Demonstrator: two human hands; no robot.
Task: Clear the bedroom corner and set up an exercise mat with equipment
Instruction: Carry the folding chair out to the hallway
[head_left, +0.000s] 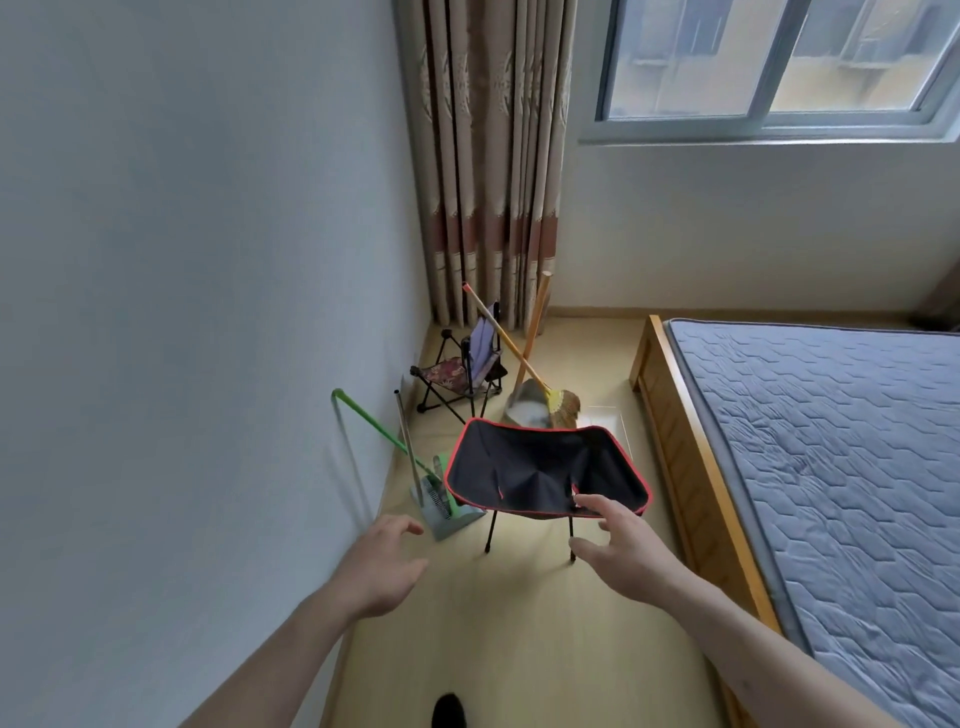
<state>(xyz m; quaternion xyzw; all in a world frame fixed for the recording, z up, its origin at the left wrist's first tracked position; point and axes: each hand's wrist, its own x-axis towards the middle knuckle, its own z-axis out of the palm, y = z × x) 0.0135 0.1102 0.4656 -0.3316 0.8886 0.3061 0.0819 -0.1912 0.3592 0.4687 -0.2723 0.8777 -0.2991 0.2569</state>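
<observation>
Item 1: black folding chair (545, 470) with red piping. It is standing on the floor (519, 623) between the left wall (182, 260) and the bed (831, 467), just in front of us. Its fabric seat is sagging like a sling, and its long axis is running left to right across our view. The near edge is facing us; 2 thin black legs are showing beneath it.

Item 2: left hand (382, 564). We are reaching it forward along the wall, palm turned inward, fingers loosely spread and slightly curled, holding nothing. It is hanging short of the chair, near the dustpan (447, 512).

Item 3: right hand (621, 545). We are extending it toward the chair's near right edge, fingers spread apart, thumb down. The fingertips are overlapping the seat rim in our view; we cannot tell whether they are touching the fabric.

Item 4: grey dustpan, standing against the wall left of the chair, with a green handle (374, 423) slanting up and left, and a metal pole (405, 441) beside it.

Item 5: small folding stool (452, 376) with patterned seat, standing in the corner beyond the chair, below the curtain (493, 156).

Item 6: straw broom (563, 402) with yellow handle, leaning back toward the corner and crossing a second wooden handle (535, 332); its head is resting just behind the chair.

Item 7: bed with wooden frame and grey quilted mattress, lying along the right under the window (779, 62).
</observation>
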